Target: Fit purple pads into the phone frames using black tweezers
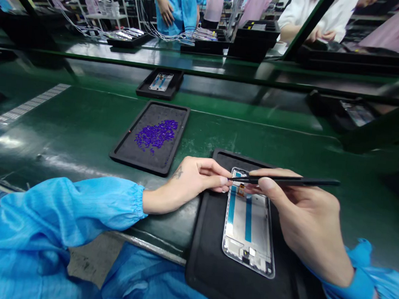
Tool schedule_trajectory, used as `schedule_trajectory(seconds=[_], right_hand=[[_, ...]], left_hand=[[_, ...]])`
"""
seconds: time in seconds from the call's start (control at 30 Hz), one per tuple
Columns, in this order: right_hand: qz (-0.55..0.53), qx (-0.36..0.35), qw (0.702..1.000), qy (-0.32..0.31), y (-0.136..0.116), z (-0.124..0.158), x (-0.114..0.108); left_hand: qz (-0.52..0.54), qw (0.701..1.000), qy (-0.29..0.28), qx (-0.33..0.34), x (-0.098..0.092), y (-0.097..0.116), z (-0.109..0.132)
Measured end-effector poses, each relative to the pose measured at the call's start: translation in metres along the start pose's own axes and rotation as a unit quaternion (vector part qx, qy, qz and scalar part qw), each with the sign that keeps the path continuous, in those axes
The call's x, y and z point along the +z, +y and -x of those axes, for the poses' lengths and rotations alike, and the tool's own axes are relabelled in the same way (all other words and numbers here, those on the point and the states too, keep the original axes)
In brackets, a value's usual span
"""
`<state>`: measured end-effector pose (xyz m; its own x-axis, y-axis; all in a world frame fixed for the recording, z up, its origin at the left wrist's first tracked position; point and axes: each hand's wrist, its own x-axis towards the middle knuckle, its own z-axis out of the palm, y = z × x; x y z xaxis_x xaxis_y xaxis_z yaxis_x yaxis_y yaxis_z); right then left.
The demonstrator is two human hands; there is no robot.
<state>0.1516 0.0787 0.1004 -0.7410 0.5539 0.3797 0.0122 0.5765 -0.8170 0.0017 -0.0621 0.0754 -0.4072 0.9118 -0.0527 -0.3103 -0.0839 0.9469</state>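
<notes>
Black tweezers (297, 180) lie nearly level in my right hand (309, 218), pinched between thumb and fingers with the tips pointing left. My left hand (192, 181) is closed in a pinch right at those tips; whatever its fingertips hold is too small to make out. Just beneath both hands is a silver phone frame (239, 217) with blue strips along its inside and a small orange-brown flex piece (241, 189) near its top end. The frame lies on a black tray (209, 242), and my fingers partly cover its upper end.
Left of my hands, a second black tray (126, 155) carries a pile of tiny purple pieces (157, 134). Farther back, a smaller black tray (177, 85) holds another phone frame (161, 82). Green posts and a rail cross the bench; people stand and work beyond it.
</notes>
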Motion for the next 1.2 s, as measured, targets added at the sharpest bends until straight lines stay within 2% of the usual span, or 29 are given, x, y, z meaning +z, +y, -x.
schedule_trajectory(seconds=[0.23, 0.3, 0.33, 0.37, 0.4, 0.47, 0.53, 0.57, 0.63, 0.73, 0.8, 0.87, 0.97, 1.0, 1.07, 1.2], right_hand=[[-0.027, -0.001, 0.999, 0.021, -0.001, 0.001, 0.000], [-0.039, 0.007, 0.998, 0.039, 0.001, -0.002, -0.005], [-0.044, 0.014, 0.998, 0.051, 0.003, -0.004, -0.008], [-0.051, 0.021, 0.997, 0.063, 0.006, -0.007, -0.012], [-0.060, 0.029, 0.995, 0.075, 0.010, -0.010, -0.015], [-0.081, 0.049, 0.992, 0.088, 0.019, -0.017, -0.020], [-0.090, 0.077, 0.990, 0.077, 0.028, -0.024, -0.022], [-0.086, 0.091, 0.990, 0.064, 0.032, -0.027, -0.021], [-0.073, 0.113, 0.990, 0.034, 0.039, -0.032, -0.019], [-0.087, 0.141, 0.986, 0.006, 0.044, -0.036, -0.015], [-0.104, 0.162, 0.981, 0.000, 0.045, -0.037, -0.014], [-0.116, 0.180, 0.977, 0.001, 0.044, -0.037, -0.015], [-0.136, 0.197, 0.971, 0.007, 0.042, -0.038, -0.016], [-0.139, 0.196, 0.971, 0.006, 0.042, -0.038, -0.016], [-0.140, 0.190, 0.972, 0.002, 0.042, -0.037, -0.016], [-0.132, 0.166, 0.977, 0.017, 0.041, -0.030, -0.014]], left_hand=[[-0.004, 1.000, -0.013, -0.012, -0.001, -0.002, -0.001], [-0.059, 0.998, -0.019, 0.019, -0.002, 0.001, 0.000], [-0.115, 0.991, -0.024, 0.058, -0.002, 0.003, 0.002], [-0.188, 0.975, -0.041, 0.107, -0.002, 0.005, 0.005], [-0.266, 0.947, -0.075, 0.161, -0.001, 0.007, 0.008], [-0.402, 0.865, -0.181, 0.240, 0.003, 0.009, 0.017], [-0.472, 0.792, -0.280, 0.266, 0.007, 0.008, 0.026], [-0.493, 0.770, -0.308, 0.264, 0.008, 0.007, 0.030], [-0.525, 0.745, -0.327, 0.249, 0.009, 0.004, 0.035], [-0.554, 0.733, -0.319, 0.232, 0.007, 0.001, 0.036], [-0.567, 0.723, -0.310, 0.244, 0.004, -0.001, 0.033], [-0.580, 0.700, -0.302, 0.287, 0.003, -0.003, 0.029], [-0.582, 0.656, -0.287, 0.387, 0.002, -0.001, 0.024], [-0.572, 0.648, -0.287, 0.413, 0.002, 0.001, 0.022], [-0.551, 0.654, -0.300, 0.423, -0.001, 0.008, 0.021], [-0.541, 0.702, -0.282, 0.368, -0.008, 0.021, 0.023]])
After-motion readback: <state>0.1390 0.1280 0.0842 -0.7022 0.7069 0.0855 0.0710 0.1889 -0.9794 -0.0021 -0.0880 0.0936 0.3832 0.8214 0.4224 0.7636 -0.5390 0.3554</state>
